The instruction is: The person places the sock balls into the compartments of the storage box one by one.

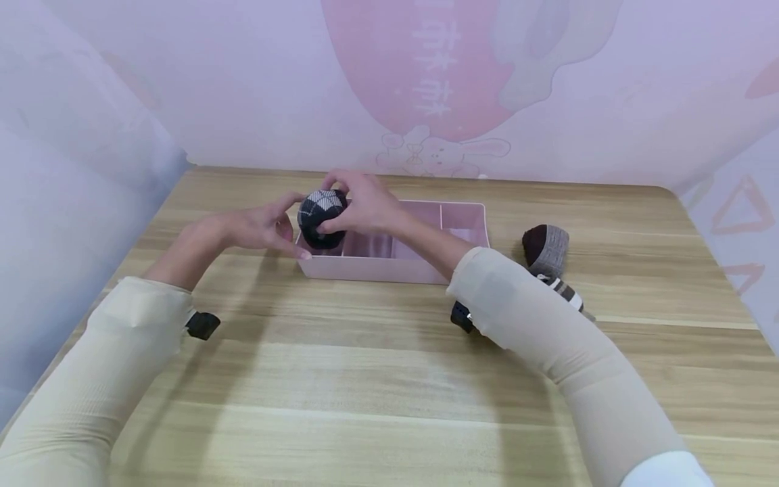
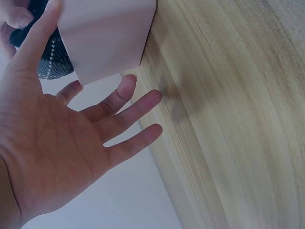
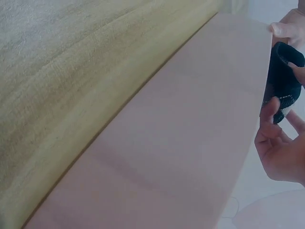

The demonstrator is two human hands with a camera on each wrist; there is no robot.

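Note:
A rolled dark checked sock ball (image 1: 320, 215) hangs over the left end of a pink divided tray (image 1: 389, 269). My right hand (image 1: 356, 203) grips the ball from above and the right, fingers curled round it. My left hand (image 1: 268, 228) is beside the tray's left end with fingers spread and straight, the thumb lying along the tray's edge by the sock ball (image 2: 50, 59). The left wrist view shows the open palm (image 2: 52, 148) next to the tray wall (image 2: 107, 38). In the right wrist view the tray wall (image 3: 181, 143) fills the frame, with the sock ball (image 3: 282, 76) at its far end.
A brown and grey striped pair of socks (image 1: 550, 260) lies on the wooden table (image 1: 365, 379) right of the tray. Pale walls close in the table on three sides. Small black devices sit at both wrists (image 1: 203, 325).

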